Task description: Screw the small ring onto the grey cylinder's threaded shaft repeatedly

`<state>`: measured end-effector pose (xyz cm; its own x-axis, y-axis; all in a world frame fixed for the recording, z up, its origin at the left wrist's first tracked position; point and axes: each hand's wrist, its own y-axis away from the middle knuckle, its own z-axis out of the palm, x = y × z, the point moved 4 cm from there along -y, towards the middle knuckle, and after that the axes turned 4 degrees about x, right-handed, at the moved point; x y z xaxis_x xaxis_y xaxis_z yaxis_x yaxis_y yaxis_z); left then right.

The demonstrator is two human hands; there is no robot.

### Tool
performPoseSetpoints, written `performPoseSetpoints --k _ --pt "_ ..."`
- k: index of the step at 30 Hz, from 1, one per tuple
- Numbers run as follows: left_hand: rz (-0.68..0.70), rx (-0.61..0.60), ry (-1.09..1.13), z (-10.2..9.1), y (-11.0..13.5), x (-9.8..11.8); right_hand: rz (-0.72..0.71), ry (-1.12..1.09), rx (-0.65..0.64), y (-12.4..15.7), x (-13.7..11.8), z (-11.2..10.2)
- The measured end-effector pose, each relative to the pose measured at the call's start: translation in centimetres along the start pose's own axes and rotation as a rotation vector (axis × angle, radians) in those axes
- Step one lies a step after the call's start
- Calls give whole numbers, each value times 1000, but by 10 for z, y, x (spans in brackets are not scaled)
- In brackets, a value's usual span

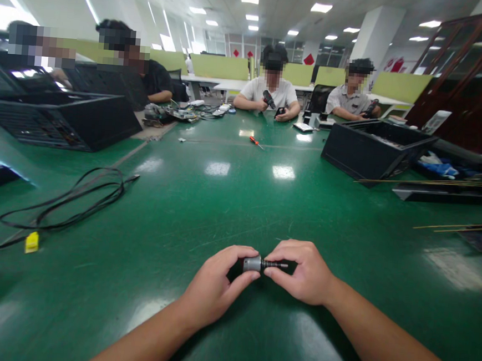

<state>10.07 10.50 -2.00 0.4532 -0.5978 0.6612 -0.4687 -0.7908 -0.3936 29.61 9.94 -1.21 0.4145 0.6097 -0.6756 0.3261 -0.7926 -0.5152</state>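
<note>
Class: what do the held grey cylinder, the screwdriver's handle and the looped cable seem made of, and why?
Grey cylinder: probably metal, satin, from its soft sheen.
Screwdriver handle: likely plastic, from its bright orange-red; finish too small to judge.
Looped cable: apparently smooth black plastic or rubber, from its curves.

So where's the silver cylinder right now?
In the head view, the cylinder is low, just right of centre, pinched by the left hand; the right hand is at the spring on its right.

Bare, tapering forearms [151, 332]; bare wrists [332, 290]; bare hands [211, 284]
</note>
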Motion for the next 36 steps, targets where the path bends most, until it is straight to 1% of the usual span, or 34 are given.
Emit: performPoseSetpoints --k 14,26,36 --pt "22 18 -3 0 -1 0 3 3 2 0 0 -1" --pt "-1 10 -14 -1 -1 0 4 13 10 1 1 -1" --pt "8 22 -47 -1 -1 -3 -10 42 29 2 2 -1"
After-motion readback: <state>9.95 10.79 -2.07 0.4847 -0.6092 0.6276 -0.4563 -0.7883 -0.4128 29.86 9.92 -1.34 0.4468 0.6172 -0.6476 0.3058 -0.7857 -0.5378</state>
